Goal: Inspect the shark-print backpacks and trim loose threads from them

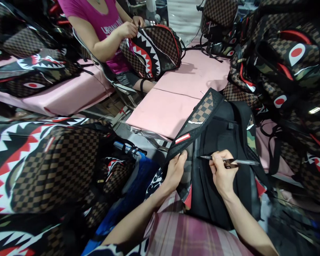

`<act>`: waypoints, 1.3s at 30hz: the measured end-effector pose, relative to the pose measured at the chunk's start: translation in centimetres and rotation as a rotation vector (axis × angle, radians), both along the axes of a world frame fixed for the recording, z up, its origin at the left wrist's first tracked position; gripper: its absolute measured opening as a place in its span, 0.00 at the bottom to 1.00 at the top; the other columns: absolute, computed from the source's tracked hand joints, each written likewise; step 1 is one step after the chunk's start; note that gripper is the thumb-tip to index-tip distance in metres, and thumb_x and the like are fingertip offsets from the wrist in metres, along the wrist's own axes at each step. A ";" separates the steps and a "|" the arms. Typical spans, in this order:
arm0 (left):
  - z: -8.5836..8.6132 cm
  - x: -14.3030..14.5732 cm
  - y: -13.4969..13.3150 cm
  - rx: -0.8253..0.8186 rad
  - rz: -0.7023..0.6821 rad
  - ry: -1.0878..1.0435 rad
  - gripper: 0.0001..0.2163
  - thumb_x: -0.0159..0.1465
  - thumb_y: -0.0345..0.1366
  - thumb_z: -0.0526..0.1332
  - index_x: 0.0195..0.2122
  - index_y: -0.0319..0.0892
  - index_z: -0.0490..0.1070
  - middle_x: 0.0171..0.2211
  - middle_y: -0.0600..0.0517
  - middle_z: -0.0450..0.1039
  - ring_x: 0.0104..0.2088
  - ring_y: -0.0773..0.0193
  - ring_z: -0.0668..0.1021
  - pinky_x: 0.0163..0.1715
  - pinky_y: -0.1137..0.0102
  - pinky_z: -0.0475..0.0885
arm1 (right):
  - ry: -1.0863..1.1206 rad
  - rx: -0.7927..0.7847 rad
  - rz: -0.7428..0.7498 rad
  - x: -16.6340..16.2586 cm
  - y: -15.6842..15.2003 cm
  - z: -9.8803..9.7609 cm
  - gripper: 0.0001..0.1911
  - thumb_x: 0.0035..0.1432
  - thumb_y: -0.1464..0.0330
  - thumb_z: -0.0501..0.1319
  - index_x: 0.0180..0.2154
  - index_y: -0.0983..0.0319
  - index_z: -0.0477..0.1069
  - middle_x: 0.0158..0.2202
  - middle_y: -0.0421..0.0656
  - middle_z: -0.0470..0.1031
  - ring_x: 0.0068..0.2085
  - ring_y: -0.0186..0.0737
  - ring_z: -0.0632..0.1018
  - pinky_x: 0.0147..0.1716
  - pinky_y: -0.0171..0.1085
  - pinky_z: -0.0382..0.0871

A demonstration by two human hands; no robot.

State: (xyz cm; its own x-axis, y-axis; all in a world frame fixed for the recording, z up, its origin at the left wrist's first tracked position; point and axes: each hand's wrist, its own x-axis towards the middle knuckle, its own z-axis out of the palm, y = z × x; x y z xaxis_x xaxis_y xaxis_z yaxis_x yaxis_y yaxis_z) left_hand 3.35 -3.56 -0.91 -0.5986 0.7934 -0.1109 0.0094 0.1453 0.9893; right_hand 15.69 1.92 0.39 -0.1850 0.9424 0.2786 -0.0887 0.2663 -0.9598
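Observation:
A black backpack [216, 135] lies in my lap, back panel facing up and its top end resting on the pink table. My left hand [176, 169] is closed on the backpack's left edge, beside a shoulder strap [200, 110] with a brown check patch and a red label. In my right hand [224, 172] is a slim pen [246, 162] with a clear barrel, its dark tip pointing left over the padded panel. A small brown-gold object also shows at that hand, too covered to name. Whether the tip touches the fabric, I cannot tell.
A pink table [154, 113] stands ahead. Across it, a person in a magenta shirt [106, 32] handles a checked shark-mouth backpack [165, 46]. More backpacks are piled on the right [304, 71] and left [61, 170]. Blue material [130, 192] lies by my left arm.

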 end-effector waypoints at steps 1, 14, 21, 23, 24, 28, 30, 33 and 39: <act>-0.2 -0.2 0.2 0.008 0.009 -0.012 0.14 0.62 0.42 0.52 0.40 0.42 0.72 0.41 0.51 0.74 0.48 0.60 0.71 0.56 0.67 0.58 | 0.041 -0.065 -0.006 -0.2 0.1 -0.1 0.11 0.58 0.68 0.58 0.24 0.61 0.61 0.18 0.33 0.64 0.14 0.25 0.62 0.13 0.28 0.53; -1.0 -0.8 0.2 0.035 0.016 -0.033 0.11 0.62 0.42 0.52 0.33 0.41 0.70 0.36 0.52 0.72 0.44 0.62 0.72 0.52 0.69 0.61 | -0.243 0.156 0.063 -0.7 -0.3 -1.0 0.11 0.56 0.67 0.58 0.23 0.62 0.63 0.19 0.34 0.64 0.19 0.28 0.65 0.18 0.29 0.57; -0.8 -0.5 -0.3 0.045 -0.021 -0.001 0.14 0.63 0.42 0.50 0.39 0.41 0.70 0.42 0.51 0.72 0.47 0.61 0.71 0.53 0.68 0.60 | -0.410 0.529 0.127 -0.3 -0.9 -0.7 0.06 0.56 0.73 0.58 0.27 0.62 0.64 0.22 0.37 0.68 0.20 0.28 0.68 0.20 0.28 0.60; -0.9 -0.4 -0.3 0.027 -0.005 0.009 0.14 0.63 0.42 0.51 0.40 0.40 0.70 0.42 0.50 0.72 0.48 0.60 0.71 0.53 0.68 0.60 | -0.407 0.601 0.144 -0.2 -1.1 -0.5 0.06 0.55 0.75 0.58 0.27 0.62 0.63 0.22 0.37 0.68 0.21 0.28 0.69 0.21 0.29 0.61; -0.9 -0.3 -0.3 0.008 0.001 0.008 0.14 0.63 0.43 0.51 0.40 0.40 0.70 0.43 0.50 0.72 0.48 0.60 0.71 0.53 0.67 0.60 | -0.402 0.621 0.152 -0.2 -1.2 -0.4 0.06 0.55 0.76 0.58 0.27 0.62 0.63 0.21 0.37 0.68 0.21 0.28 0.68 0.21 0.29 0.61; -0.9 -0.1 -0.4 -0.043 0.018 0.009 0.15 0.63 0.44 0.51 0.42 0.41 0.70 0.45 0.50 0.72 0.50 0.59 0.70 0.55 0.66 0.59 | -0.375 0.711 0.133 -0.1 -1.6 -0.4 0.07 0.54 0.78 0.58 0.28 0.62 0.63 0.21 0.38 0.67 0.21 0.29 0.69 0.21 0.30 0.61; -0.8 0.0 -0.5 -0.045 0.020 0.017 0.15 0.63 0.44 0.51 0.43 0.42 0.70 0.46 0.50 0.71 0.51 0.59 0.70 0.55 0.66 0.58 | -0.383 0.805 0.111 0.0 -1.8 -0.6 0.07 0.53 0.79 0.59 0.29 0.62 0.64 0.22 0.39 0.69 0.22 0.30 0.70 0.22 0.30 0.62; -0.5 0.1 -0.5 -0.053 0.018 0.025 0.15 0.63 0.44 0.51 0.43 0.42 0.70 0.46 0.49 0.71 0.52 0.59 0.69 0.55 0.66 0.58 | -0.405 0.861 0.117 0.1 -2.0 -0.8 0.08 0.52 0.79 0.59 0.29 0.62 0.63 0.21 0.38 0.68 0.22 0.30 0.69 0.22 0.31 0.63; -0.4 0.1 -0.6 -0.045 0.014 0.025 0.15 0.63 0.44 0.50 0.42 0.42 0.71 0.45 0.50 0.72 0.51 0.60 0.69 0.56 0.68 0.58 | -0.340 0.775 0.120 0.3 -1.9 -0.8 0.07 0.52 0.79 0.59 0.30 0.62 0.64 0.22 0.39 0.69 0.23 0.31 0.71 0.22 0.30 0.64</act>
State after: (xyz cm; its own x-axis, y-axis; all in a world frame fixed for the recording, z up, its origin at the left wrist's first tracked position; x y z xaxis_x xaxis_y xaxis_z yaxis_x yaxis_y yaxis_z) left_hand 3.47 -4.16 -1.34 -0.6122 0.7798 -0.1314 0.0313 0.1899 0.9813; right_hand 15.97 -0.02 -0.38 -0.4615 0.4777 0.7475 0.1021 0.8656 -0.4902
